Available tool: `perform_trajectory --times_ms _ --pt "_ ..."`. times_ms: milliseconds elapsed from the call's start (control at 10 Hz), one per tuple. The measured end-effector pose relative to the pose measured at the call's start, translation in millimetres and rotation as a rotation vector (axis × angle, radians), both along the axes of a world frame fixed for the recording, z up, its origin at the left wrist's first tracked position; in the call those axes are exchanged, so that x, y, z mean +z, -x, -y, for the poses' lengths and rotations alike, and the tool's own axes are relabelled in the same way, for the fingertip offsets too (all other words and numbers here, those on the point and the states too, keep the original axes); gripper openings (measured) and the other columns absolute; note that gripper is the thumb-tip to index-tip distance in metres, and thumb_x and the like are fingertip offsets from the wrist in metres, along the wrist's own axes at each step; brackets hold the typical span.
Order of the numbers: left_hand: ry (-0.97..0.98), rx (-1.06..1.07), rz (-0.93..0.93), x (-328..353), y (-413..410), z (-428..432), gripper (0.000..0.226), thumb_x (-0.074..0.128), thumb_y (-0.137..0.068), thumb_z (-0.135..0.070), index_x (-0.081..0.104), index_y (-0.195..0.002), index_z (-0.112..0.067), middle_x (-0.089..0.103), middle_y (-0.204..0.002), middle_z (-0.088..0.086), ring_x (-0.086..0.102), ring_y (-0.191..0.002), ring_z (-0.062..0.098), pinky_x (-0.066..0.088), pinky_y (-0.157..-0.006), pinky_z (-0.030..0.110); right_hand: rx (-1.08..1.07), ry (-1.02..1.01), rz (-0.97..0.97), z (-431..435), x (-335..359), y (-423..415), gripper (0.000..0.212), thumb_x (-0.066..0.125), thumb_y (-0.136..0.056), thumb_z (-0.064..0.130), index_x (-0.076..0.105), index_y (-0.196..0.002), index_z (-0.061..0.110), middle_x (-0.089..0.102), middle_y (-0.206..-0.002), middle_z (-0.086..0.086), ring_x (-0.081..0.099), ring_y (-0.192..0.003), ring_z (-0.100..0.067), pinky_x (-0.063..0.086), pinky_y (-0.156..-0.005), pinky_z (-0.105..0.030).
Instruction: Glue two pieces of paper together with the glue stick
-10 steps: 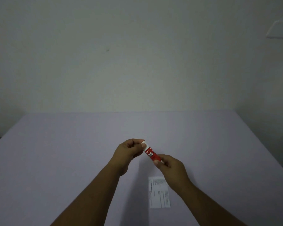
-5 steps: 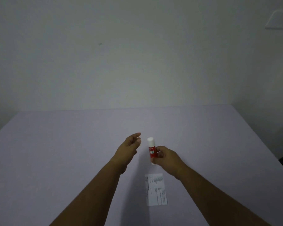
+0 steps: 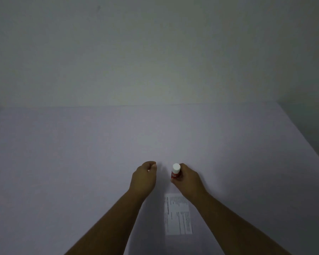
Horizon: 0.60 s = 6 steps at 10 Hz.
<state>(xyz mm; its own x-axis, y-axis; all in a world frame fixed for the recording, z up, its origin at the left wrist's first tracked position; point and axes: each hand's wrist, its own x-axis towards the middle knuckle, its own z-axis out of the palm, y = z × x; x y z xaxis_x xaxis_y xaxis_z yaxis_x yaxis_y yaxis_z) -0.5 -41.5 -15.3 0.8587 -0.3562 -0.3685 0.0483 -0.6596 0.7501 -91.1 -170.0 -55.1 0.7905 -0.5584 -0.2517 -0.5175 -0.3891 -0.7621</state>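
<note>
In the lower middle of the frame we see the right hand [image 3: 187, 178] gripping the glue stick [image 3: 175, 172], its fingers curled round the red, glossy, labelled barrel. The stick is a short cylinder held nearly upright, with 1 smooth white round cap on its top end. Just to its left the left hand [image 3: 145, 176] hovers apart from it, fingers loosely curled toward the thumb; in this dim light it seems to hold nothing. Below the right hand, toward the bottom edge, 1 flat rectangular paper [image 3: 178, 214] lies on the table [image 3: 63, 162], white with fine lines of dark print. The table is a matte, pale lavender surface. A plain grey-white wall [image 3: 155, 52] fills the upper half.
</note>
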Motion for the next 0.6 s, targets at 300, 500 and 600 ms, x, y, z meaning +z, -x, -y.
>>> perform_trajectory --times_ms 300,500,600 --pt "-0.073 -0.132 0.109 -4.8 -2.4 4.4 0.036 0.038 -0.098 -0.029 0.056 -0.127 -0.015 0.059 -0.131 0.006 0.053 -0.119 0.024 0.039 -0.098 0.03 0.015 -0.007 0.043 -0.5 -7.7 0.6 0.025 0.067 -0.075 0.018 0.049 -0.078 0.035 0.059 -0.072 0.016 0.055 -0.07 0.007 0.043 -0.062 -0.016" --pt "-0.098 -0.165 0.106 -5.1 0.1 1.5 0.037 0.038 -0.098 -0.029 0.055 -0.128 -0.015 0.059 -0.131 0.007 0.053 -0.12 0.024 0.04 -0.101 0.033 0.032 -0.017 0.073 -1.0 -7.9 4.8 0.027 0.066 -0.075 0.012 0.053 -0.089 0.03 0.062 -0.083 0.012 0.059 -0.077 -0.004 0.052 -0.074 -0.03" --pt "-0.09 -0.147 0.117 -3.2 -1.1 -0.7 0.037 0.039 -0.098 -0.029 0.054 -0.13 -0.015 0.057 -0.134 0.008 0.051 -0.123 0.025 0.038 -0.104 0.034 -0.011 -0.004 0.091 2.3 -4.5 7.2 0.043 0.057 -0.072 -0.003 0.054 -0.107 0.022 0.063 -0.106 0.001 0.056 -0.097 -0.013 0.049 -0.088 -0.031"
